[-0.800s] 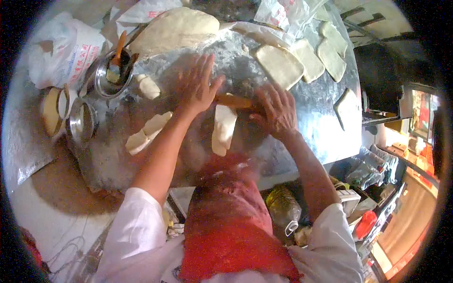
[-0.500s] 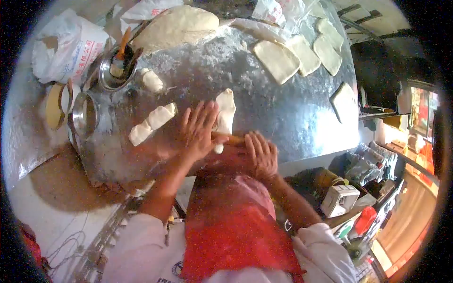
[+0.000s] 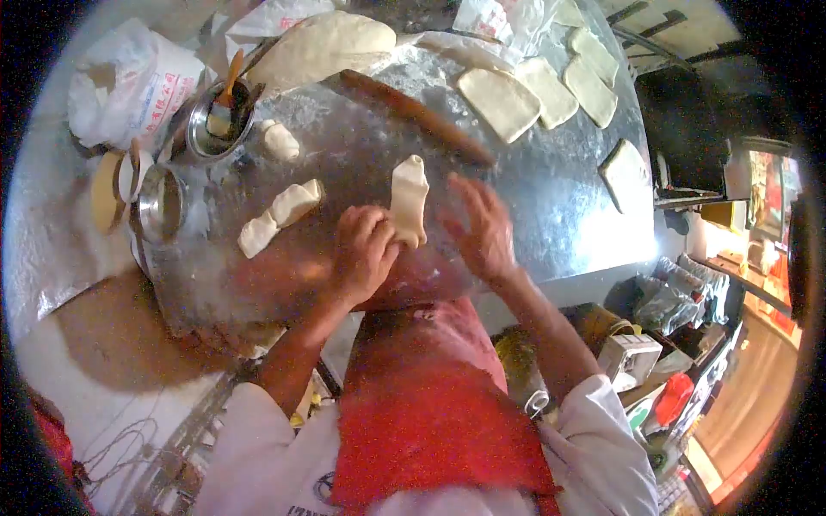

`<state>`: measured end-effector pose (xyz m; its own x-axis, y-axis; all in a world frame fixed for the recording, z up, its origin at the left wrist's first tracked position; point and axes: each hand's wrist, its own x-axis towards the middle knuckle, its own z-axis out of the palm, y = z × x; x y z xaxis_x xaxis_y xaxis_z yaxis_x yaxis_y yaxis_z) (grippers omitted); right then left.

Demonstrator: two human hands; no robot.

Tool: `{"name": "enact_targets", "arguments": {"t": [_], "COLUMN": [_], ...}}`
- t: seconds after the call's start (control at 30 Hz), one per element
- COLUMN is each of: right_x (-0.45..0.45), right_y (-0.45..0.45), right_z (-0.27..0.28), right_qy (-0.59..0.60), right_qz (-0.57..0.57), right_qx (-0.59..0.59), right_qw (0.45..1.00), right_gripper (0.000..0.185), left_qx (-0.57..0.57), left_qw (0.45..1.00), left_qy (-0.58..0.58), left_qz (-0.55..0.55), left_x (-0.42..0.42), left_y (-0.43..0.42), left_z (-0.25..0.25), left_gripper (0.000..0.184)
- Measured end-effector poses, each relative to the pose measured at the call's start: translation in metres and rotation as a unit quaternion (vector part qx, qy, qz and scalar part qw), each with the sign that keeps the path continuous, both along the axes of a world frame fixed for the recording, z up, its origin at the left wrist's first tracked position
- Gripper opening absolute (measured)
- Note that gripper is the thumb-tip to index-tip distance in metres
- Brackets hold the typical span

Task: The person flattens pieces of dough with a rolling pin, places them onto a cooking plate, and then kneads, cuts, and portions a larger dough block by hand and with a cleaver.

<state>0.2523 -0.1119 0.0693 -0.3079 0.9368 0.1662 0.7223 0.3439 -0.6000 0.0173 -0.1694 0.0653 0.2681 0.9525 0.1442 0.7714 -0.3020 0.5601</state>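
My left hand [image 3: 363, 251] is closed at the near left corner of a strip of dough [image 3: 409, 198], pinching its edge. The strip lies lengthwise away from me on the metal table, its near end folded a little. To its right, my right hand [image 3: 483, 228] hovers with fingers apart and holds nothing. Beyond both hands, a wooden rolling pin [image 3: 422, 119] rests at a slant on the table. Left of my left hand is another folded dough piece [image 3: 281, 215], and a small dough lump [image 3: 280, 140] sits farther back.
A large dough mass [image 3: 323, 50] lies at the back. Several flat dough sheets [image 3: 499, 101] are spread at the back right. On the left stand a metal pot [image 3: 196, 138] with a brush [image 3: 225, 96], a metal bowl [image 3: 162, 206] and a white bag [image 3: 129, 86]. The metal table [image 3: 551, 215] has a rounded right edge.
The rolling pin has gone from under my hands to the table beyond the dough. My left hand has closed on the dough's near end; my right hand has let go of the pin and lifted.
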Motion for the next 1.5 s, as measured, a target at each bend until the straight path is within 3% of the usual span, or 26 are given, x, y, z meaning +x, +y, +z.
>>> {"name": "enact_targets", "arguments": {"t": [0.07, 0.17, 0.23, 0.27, 0.33, 0.43, 0.57, 0.63, 0.7, 0.73, 0.8, 0.83, 0.9, 0.93, 1.0, 1.03, 1.1, 1.13, 1.2, 1.23, 1.3, 1.37, 1.43, 1.5], "right_x": [-0.006, -0.028, -0.037, -0.039, -0.040, -0.037, -0.041, -0.044, -0.046, -0.046, -0.045, -0.043, -0.038, -0.032, -0.013, -0.007, -0.002, -0.006, -0.015, -0.017, -0.004, 0.009, 0.051, 0.096], "right_y": [-0.029, -0.036, -0.028, -0.025, -0.017, -0.013, -0.006, 0.001, 0.007, 0.008, 0.010, 0.009, 0.009, 0.012, 0.024, 0.036, 0.074, 0.088, 0.107, 0.111, 0.114, 0.081, 0.037, -0.007], "right_z": [-0.026, -0.025, -0.028, -0.026, -0.020, -0.016, -0.012, -0.008, -0.002, -0.002, -0.005, -0.009, -0.018, -0.017, -0.016, -0.019, -0.028, -0.032, -0.041, -0.068, -0.132, -0.086, -0.063, -0.036], "right_qy": [0.082, 0.016, 0.028, 0.028, 0.029, 0.038, 0.021, 0.007, -0.032, -0.032, -0.017, -0.015, -0.038, -0.036, -0.051, -0.050, -0.077, -0.073, -0.188, -0.192, -0.220, -0.226, -0.230, -0.174], "right_qz": [-0.013, -0.078, -0.106, -0.125, -0.143, -0.141, -0.147, -0.154, -0.160, -0.161, -0.168, -0.169, -0.131, -0.129, -0.014, -0.009, 0.010, 0.009, -0.004, -0.014, -0.031, -0.033, -0.067, -0.154], "right_qx": [-0.119, -0.172, -0.148, -0.192, -0.235, -0.255, -0.276, -0.288, -0.318, -0.318, -0.321, -0.322, -0.305, -0.306, -0.205, -0.208, 0.110, 0.113, 0.137, 0.141, 0.052, 0.090, -0.015, -0.002], "right_qw": [0.989, 0.982, 0.983, 0.973, 0.961, 0.956, 0.950, 0.945, 0.934, 0.934, 0.932, 0.931, 0.943, 0.943, 0.977, 0.977, 0.991, 0.991, 0.973, 0.971, 0.974, 0.969, 0.971, 0.973], "right_gripper": [0.057, 0.049, 0.047, 0.048, 0.050, 0.053, 0.056, 0.057, 0.056, 0.056, 0.052, 0.052, 0.039, 0.039, 0.034, 0.034, 0.036, 0.036, 0.047, 0.047, 0.052, 0.054, 0.059, 0.057], "left_qx": [-0.014, -0.038, -0.087, -0.086, -0.163, -0.160, -0.139, -0.190, -0.376, -0.376, -0.190, -0.191, -0.055, -0.056, 0.054, 0.050, 0.071, 0.074, -0.008, -0.003, 0.040, 0.008, 0.004, -0.006], "left_qw": [0.998, 0.992, 0.984, 0.985, 0.957, 0.933, 0.975, 0.964, 0.922, 0.922, 0.980, 0.980, 0.992, 0.992, 0.994, 0.995, 0.991, 0.991, 0.993, 0.992, 0.999, 0.997, 0.981, 0.982], "left_qy": [-0.030, -0.057, -0.056, -0.053, -0.169, -0.273, -0.097, -0.085, -0.058, -0.058, -0.055, -0.053, -0.029, -0.027, 0.006, 0.008, 0.020, 0.025, 0.013, 0.011, -0.019, -0.057, 0.178, 0.176], "left_qz": [0.047, 0.104, 0.143, 0.141, 0.173, 0.171, 0.145, 0.165, 0.077, 0.076, -0.028, -0.030, -0.109, -0.107, -0.090, -0.086, -0.109, -0.109, -0.117, -0.127, -0.014, -0.053, -0.079, -0.065], "left_x": [0.007, 0.009, 0.007, 0.005, 0.002, -0.003, 0.018, 0.023, 0.021, 0.020, 0.016, 0.013, 0.005, 0.004, 0.003, 0.001, -0.004, -0.005, -0.006, -0.001, 0.026, 0.051, 0.073, 0.077], "left_y": [0.009, 0.019, 0.022, 0.023, 0.029, 0.057, 0.095, 0.114, 0.132, 0.130, 0.109, 0.092, 0.054, 0.041, 0.025, 0.022, 0.022, 0.026, 0.032, 0.040, 0.062, 0.084, 0.078, 0.074], "left_z": [-0.021, -0.048, -0.052, -0.055, -0.062, -0.066, -0.067, -0.067, -0.046, -0.032, -0.006, -0.005, -0.009, -0.007, -0.008, -0.015, -0.026, -0.020, -0.006, -0.005, -0.005, -0.015, -0.004, -0.022], "left_gripper": [0.021, 0.023, 0.024, 0.024, 0.029, 0.036, 0.042, 0.032, 0.029, 0.029, 0.010, 0.010, 0.017, 0.017, 0.023, 0.023, 0.027, 0.027, 0.027, 0.027, 0.026, 0.036, 0.057, 0.078]}}
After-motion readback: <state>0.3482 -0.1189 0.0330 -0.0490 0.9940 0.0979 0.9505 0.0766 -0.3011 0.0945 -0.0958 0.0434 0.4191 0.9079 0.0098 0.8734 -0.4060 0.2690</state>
